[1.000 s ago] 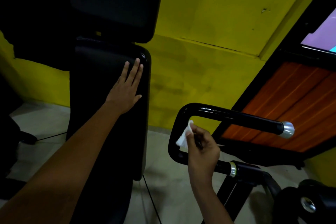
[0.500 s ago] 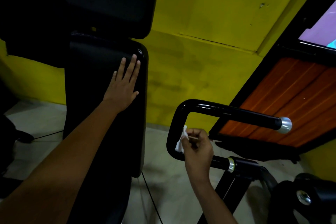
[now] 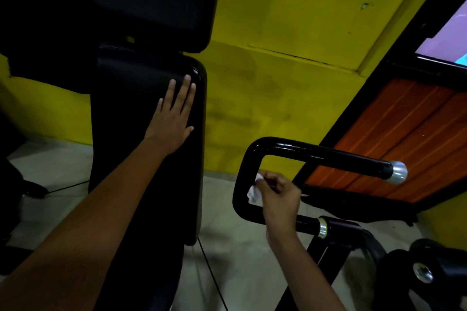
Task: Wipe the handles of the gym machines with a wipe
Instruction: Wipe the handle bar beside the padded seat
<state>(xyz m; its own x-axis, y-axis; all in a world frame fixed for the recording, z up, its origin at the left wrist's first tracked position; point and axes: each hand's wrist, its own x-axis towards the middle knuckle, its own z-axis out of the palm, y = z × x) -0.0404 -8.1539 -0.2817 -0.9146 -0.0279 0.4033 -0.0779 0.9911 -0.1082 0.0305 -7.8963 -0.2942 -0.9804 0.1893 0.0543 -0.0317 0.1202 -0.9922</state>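
Yellow wall; wipe pinched in right grip, against handle.

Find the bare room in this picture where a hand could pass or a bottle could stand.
Free: the floor between the black pad and the handle, crossed by a thin cable. Crowded: inside the handle's bend, where the right hand pinches the wipe. The left hand rests flat on the pad.
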